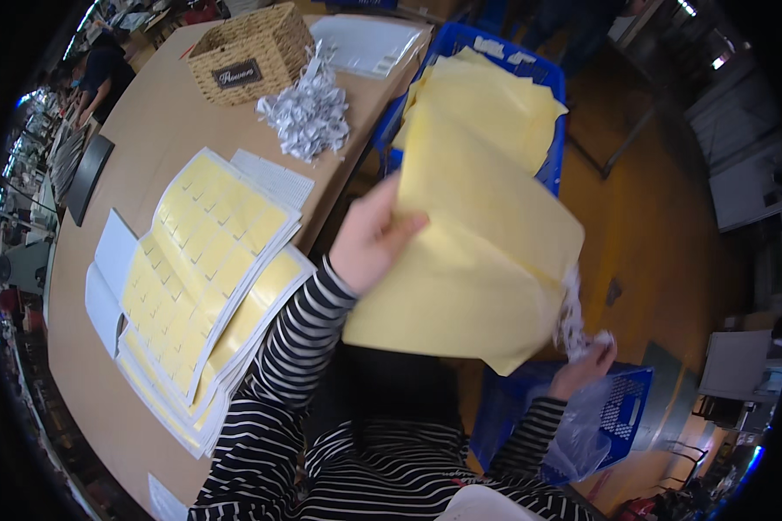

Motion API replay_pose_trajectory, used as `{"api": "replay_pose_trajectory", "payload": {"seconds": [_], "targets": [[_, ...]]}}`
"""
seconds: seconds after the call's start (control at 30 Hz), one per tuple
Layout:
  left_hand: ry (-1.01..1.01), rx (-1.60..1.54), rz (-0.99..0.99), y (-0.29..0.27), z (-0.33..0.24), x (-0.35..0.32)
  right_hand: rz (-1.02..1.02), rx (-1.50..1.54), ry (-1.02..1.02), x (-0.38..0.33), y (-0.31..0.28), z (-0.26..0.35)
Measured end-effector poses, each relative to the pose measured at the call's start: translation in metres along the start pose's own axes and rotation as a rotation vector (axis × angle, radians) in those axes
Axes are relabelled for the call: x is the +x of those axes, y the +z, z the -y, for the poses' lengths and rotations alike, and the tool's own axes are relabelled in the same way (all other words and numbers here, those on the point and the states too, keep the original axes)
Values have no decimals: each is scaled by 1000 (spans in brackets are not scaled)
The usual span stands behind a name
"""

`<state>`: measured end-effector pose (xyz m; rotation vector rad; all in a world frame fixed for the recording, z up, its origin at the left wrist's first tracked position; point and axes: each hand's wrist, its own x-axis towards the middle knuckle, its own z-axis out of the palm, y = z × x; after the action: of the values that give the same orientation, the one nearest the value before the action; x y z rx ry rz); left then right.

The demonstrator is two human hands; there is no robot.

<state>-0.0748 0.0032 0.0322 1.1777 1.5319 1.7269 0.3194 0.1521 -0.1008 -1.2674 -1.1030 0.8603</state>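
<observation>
A large yellow sheet [469, 269] hangs in front of me, its left edge pinched between the thumb and fingers of my left hand [375, 233]. Curled white paper strips [571, 317] dangle by the sheet's lower right edge. Their lower end is in the closed fingers of my right hand [585, 366], above a blue crate [632, 408] with a clear plastic liner. Whether the strips are still joined to the sheet I cannot tell. Behind the held sheet, more yellow sheets [495, 100] lie loosely in another blue crate [551, 174], partly hidden.
On the brown table [143, 148] at left lies a stack of yellow sheets with white borders [208, 234]. Farther back are a heap of white paper scraps [308, 117], a woven basket [265, 48] and a clear plastic packet [369, 43]. A person [106, 78] stands beyond the table.
</observation>
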Motion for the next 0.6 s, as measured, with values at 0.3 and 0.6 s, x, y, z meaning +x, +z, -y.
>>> {"api": "replay_pose_trajectory", "payload": {"seconds": [0.3, 0.6], "targets": [[-153, -366, -357, -18, 108, 195, -397, 245, 14, 19, -121, -44], [-262, 14, -122, 66, 193, 90, -114, 512, 164, -40, 45, 42]]}}
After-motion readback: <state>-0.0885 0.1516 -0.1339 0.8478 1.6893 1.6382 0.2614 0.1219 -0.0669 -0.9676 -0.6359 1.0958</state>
